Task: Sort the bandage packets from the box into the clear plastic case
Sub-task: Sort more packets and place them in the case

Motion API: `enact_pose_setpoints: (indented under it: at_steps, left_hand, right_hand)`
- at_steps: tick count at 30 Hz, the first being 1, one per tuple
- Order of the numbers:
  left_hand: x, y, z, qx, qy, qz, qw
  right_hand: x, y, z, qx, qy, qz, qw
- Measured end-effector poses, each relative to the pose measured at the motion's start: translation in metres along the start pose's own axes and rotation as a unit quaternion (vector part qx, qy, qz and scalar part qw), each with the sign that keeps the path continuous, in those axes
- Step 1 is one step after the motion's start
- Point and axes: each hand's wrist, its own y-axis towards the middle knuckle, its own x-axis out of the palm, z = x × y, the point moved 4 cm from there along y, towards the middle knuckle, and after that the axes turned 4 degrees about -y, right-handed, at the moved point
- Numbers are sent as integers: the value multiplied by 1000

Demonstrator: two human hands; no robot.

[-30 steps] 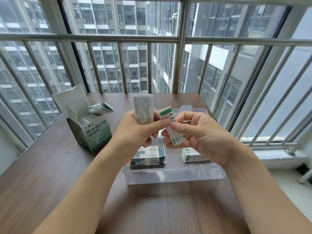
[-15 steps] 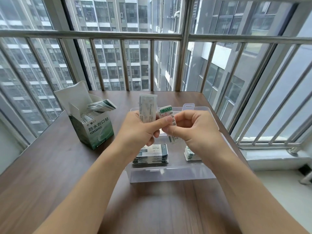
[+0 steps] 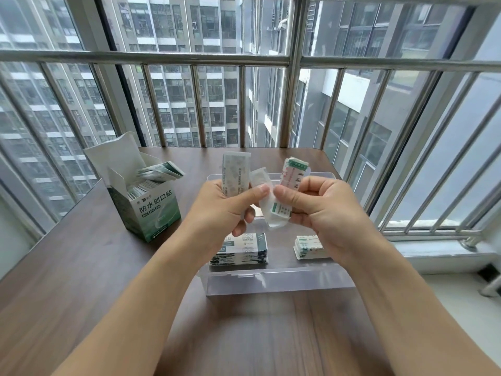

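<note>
A: From the head view, what are the fingers doing?

B: The left hand [image 3: 225,210] has its fingers curled around a tall upright packet [image 3: 235,173], thumb pressed across its lower part. The right hand [image 3: 322,210] pinches a green-and-white packet [image 3: 291,177] between thumb and curled fingers. A thin white strip [image 3: 267,207] hangs between the 2 thumbs, touching both.

A: And the sorted packets?

B: Below the fingers sits the clear plastic case [image 3: 276,283] on the counter [image 3: 81,267]. Inside it are 2 stacks: a wider stack [image 3: 241,251] under the left hand's fingers and a smaller stack [image 3: 307,246] under the right hand, partly hidden by the wrist. The stacks lie apart from each other.

A: Where is the box?

B: The box [image 3: 151,213] stands to the left of the left hand's fingers, lid flap raised, with more packets [image 3: 160,172] sticking out of its top. It does not touch the case.

A: Anything beyond the fingers?

B: Metal window bars [image 3: 294,71], with tall buildings behind them.
</note>
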Motion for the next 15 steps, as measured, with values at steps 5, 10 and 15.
enact_pose_setpoints:
  at_steps: [5, 10, 15]
  left_hand:
    - [1, -2, 3, 3, -2, 0, 1000]
    - [-4, 1, 2, 55, 51, 43, 996]
    - [-4, 3, 0, 75, 76, 37, 994]
  right_hand:
    - [-3, 1, 3, 60, -12, -55, 997]
    - [-6, 2, -3, -27, -136, -22, 990]
    - [5, -3, -12, -124, -199, -53, 971]
